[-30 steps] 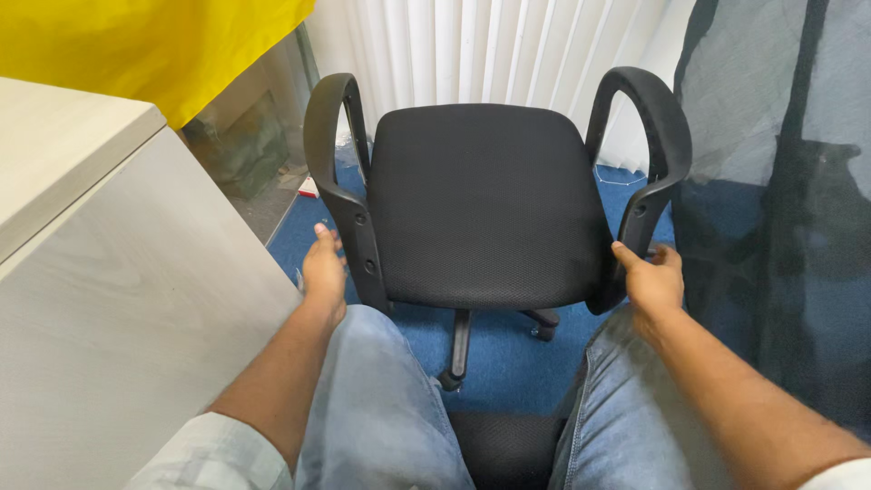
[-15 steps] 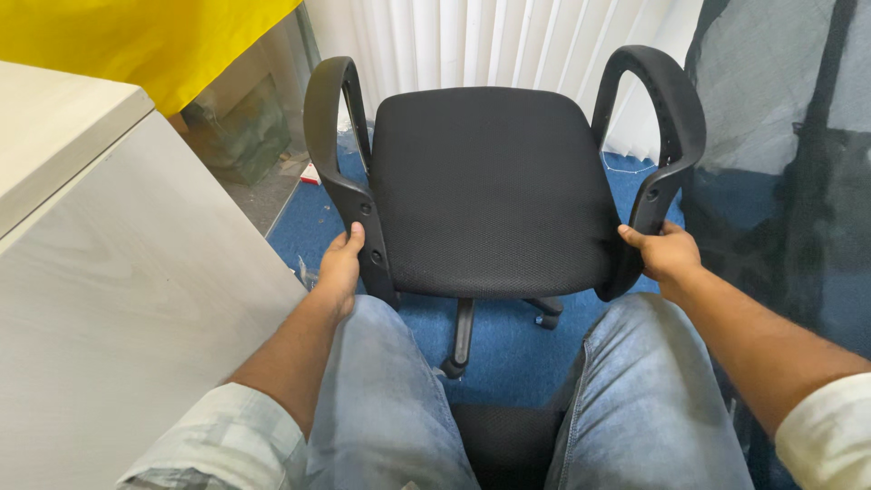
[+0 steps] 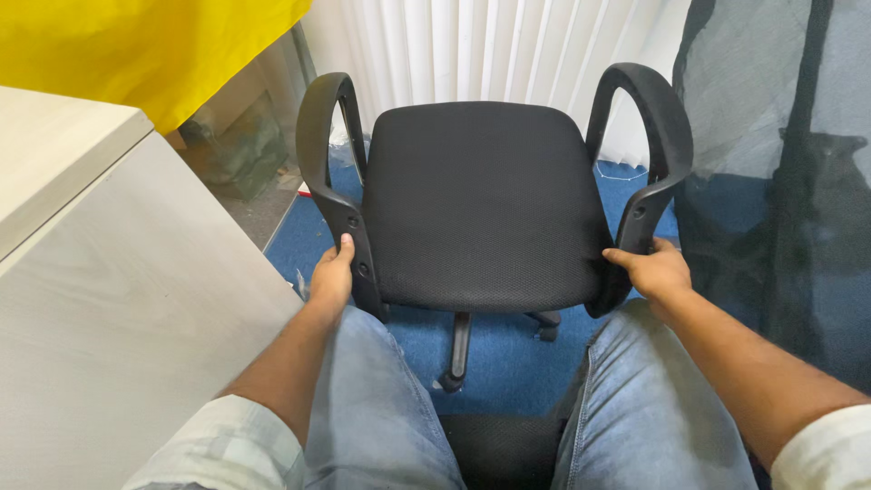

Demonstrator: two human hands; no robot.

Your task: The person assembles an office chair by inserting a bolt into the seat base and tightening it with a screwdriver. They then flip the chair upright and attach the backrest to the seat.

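Chair (image 3: 485, 204), black and with no backrest in view, sits at twelve o'clock on the blue carpet (image 3: 508, 349), its seat facing up, armrests running away from the person. Left hand (image 3: 332, 277) wraps the near base of the left armrest (image 3: 328, 154); right hand (image 3: 658, 272) closes on the right armrest (image 3: 649, 136), a grip on both sides that likely steadies it. A pale cabinet (image 3: 109, 299) stands at nine o'clock, white blinds (image 3: 472, 45) beyond.
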